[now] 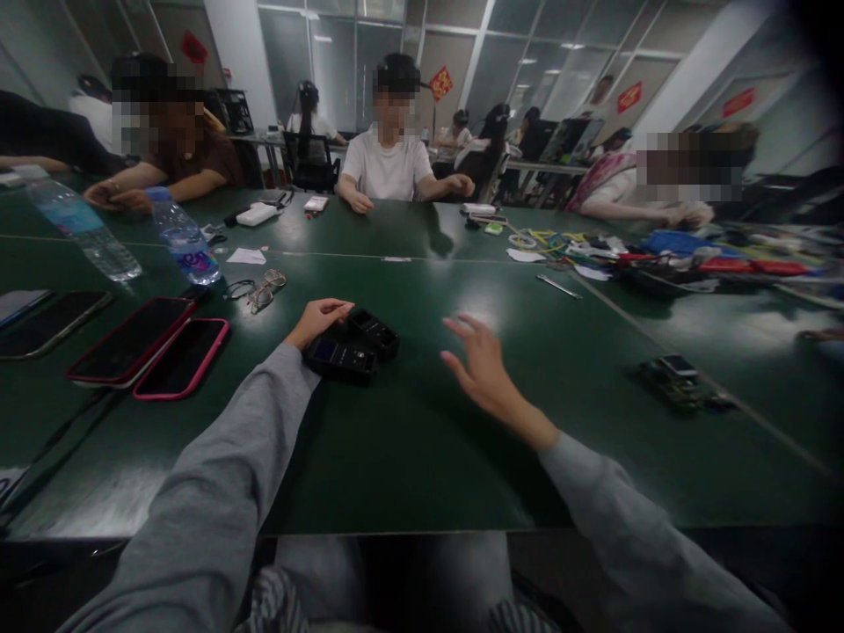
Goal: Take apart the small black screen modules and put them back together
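Two small black boxy devices with little screens lie side by side on the green table (409,457). The nearer black device (341,360) is by my left wrist, and the farther black device (373,332) sits just right of my left fingers. My left hand (319,322) is closed, thumb and fingertips pressed together beside the devices. Whatever those fingertips may hold is too small to make out. To the right of the devices, my right hand (480,365) hovers over the table with fingers spread, holding nothing. Both arms wear grey sleeves.
Phones (183,359) lie at the left, with two water bottles (185,237) and glasses (267,290) beyond. A green circuit board (676,380) rests at the right. A pen (558,287) and a pile of cables (607,251) lie farther back. Several people sit around the table.
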Demonstrator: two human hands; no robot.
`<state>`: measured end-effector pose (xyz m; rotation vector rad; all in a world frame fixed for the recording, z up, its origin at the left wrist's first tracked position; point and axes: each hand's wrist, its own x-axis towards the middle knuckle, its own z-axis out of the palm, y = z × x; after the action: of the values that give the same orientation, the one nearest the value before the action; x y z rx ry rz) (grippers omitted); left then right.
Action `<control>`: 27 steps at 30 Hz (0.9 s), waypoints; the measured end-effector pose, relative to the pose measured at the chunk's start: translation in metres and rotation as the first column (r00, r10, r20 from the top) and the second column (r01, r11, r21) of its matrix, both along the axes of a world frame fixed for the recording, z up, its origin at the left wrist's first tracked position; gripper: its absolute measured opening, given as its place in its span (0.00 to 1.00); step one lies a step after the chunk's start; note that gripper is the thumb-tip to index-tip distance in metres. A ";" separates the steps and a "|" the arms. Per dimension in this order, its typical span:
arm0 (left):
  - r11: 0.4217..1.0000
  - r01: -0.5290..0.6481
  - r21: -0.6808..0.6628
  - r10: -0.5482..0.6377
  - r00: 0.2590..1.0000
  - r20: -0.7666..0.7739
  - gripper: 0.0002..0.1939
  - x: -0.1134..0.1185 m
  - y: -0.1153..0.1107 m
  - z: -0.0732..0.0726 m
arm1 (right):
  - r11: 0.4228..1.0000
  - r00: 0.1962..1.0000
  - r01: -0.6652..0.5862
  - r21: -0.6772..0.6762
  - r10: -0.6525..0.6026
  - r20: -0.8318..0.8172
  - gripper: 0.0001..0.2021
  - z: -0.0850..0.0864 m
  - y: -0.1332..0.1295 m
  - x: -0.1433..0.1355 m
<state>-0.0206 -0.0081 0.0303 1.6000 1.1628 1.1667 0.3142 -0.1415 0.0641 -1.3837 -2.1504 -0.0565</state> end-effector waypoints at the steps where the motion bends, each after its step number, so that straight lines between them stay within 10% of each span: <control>1: 1.000 -0.001 -0.002 0.001 1.000 0.003 0.31 0.000 0.000 0.001 | 0.996 0.997 -0.079 -0.029 0.079 0.013 0.26 0.001 0.008 -0.026; 6: 1.000 -0.012 -0.015 0.012 1.000 -0.008 0.31 0.001 -0.001 0.005 | 0.972 0.979 -0.204 -0.117 0.205 -0.008 0.22 -0.005 0.042 -0.096; 12: 1.000 -0.010 -0.022 0.009 0.999 -0.038 0.29 0.000 0.000 0.004 | 0.937 0.968 -0.246 -0.248 0.250 -0.017 0.26 -0.005 0.032 -0.071; 16: 0.999 -0.014 -0.040 0.012 0.999 -0.043 0.29 0.000 0.000 0.005 | 0.949 0.988 -0.152 -0.277 0.150 -0.027 0.27 -0.012 0.007 0.004; 19: 0.999 -0.006 -0.036 0.004 0.999 -0.049 0.27 0.000 0.001 0.004 | 0.976 0.982 0.161 -0.147 -0.174 -0.079 0.27 -0.017 -0.004 0.090; 24: 1.000 0.007 -0.013 -0.008 0.999 -0.054 0.25 -0.001 0.003 0.001 | 0.701 0.749 0.662 0.265 -0.628 -0.211 0.32 -0.008 -0.019 0.243; 27: 1.000 0.007 -0.016 -0.007 0.999 -0.052 0.24 -0.002 0.003 0.001 | 0.566 0.632 0.772 0.289 -0.731 -0.256 0.35 -0.014 -0.029 0.310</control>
<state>-0.0225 -0.0048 0.0309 1.6296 1.1959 1.1148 0.6238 -0.1709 0.0502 -1.9014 -1.1998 -0.6771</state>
